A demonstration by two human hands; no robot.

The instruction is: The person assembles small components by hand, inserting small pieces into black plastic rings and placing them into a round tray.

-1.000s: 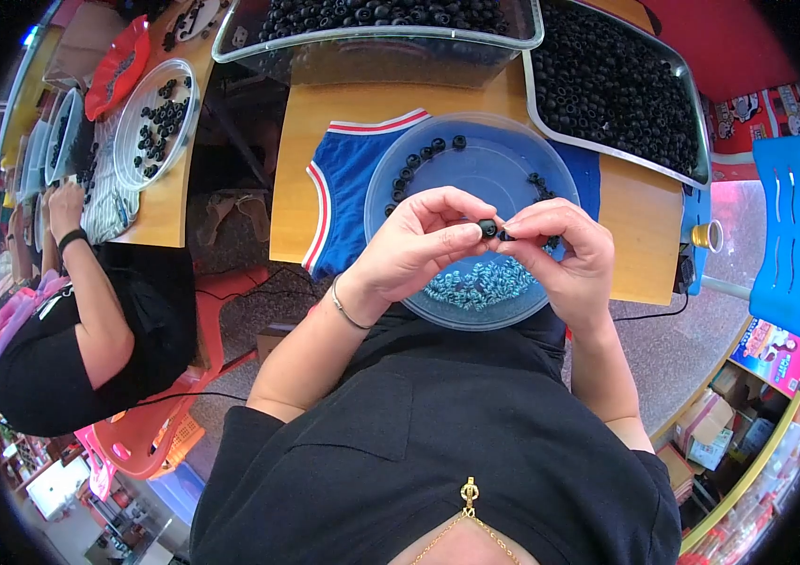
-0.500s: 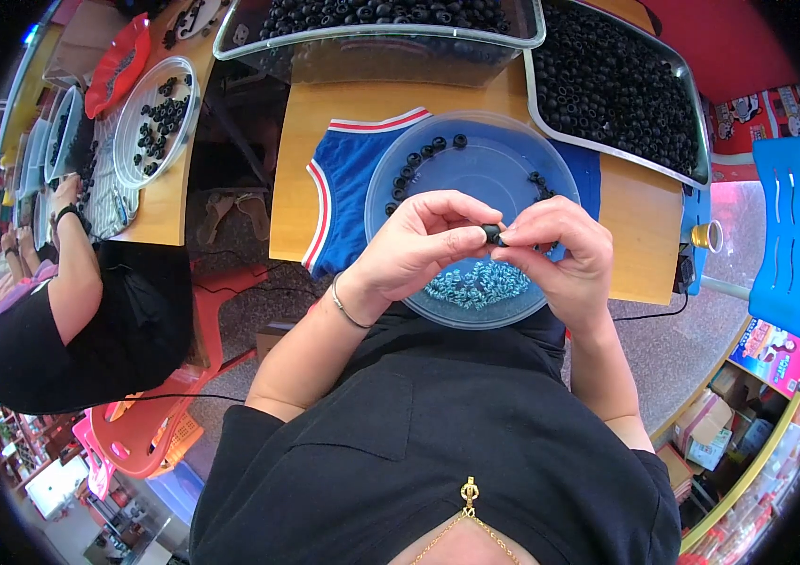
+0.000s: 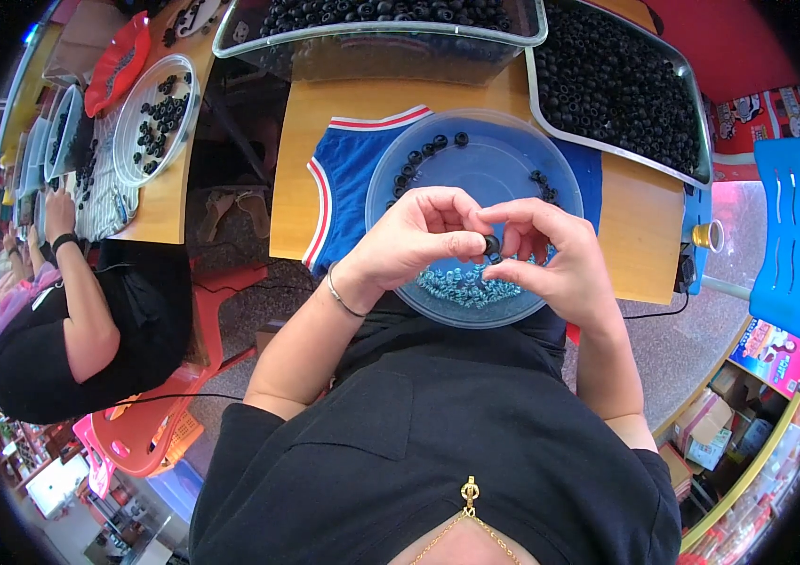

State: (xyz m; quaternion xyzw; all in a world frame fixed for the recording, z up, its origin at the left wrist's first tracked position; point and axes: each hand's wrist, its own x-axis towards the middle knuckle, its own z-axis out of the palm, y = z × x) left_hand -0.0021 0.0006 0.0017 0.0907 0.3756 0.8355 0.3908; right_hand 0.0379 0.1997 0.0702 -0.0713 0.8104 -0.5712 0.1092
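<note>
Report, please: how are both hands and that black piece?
Left hand pinching black piece. Right hand close by, grip unclear. Round tub beneath. No obstruction seen.

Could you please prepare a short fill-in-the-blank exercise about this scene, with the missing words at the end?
1. The left grip holds a round bead coloured ____.
2. The person's thin metal bracelet circles the ____ wrist.
3. The round tub rests on a garment that is mainly ____.
4. The wavy-rimmed dish at left is ____.

Missing words: black; left; blue; red.
</note>
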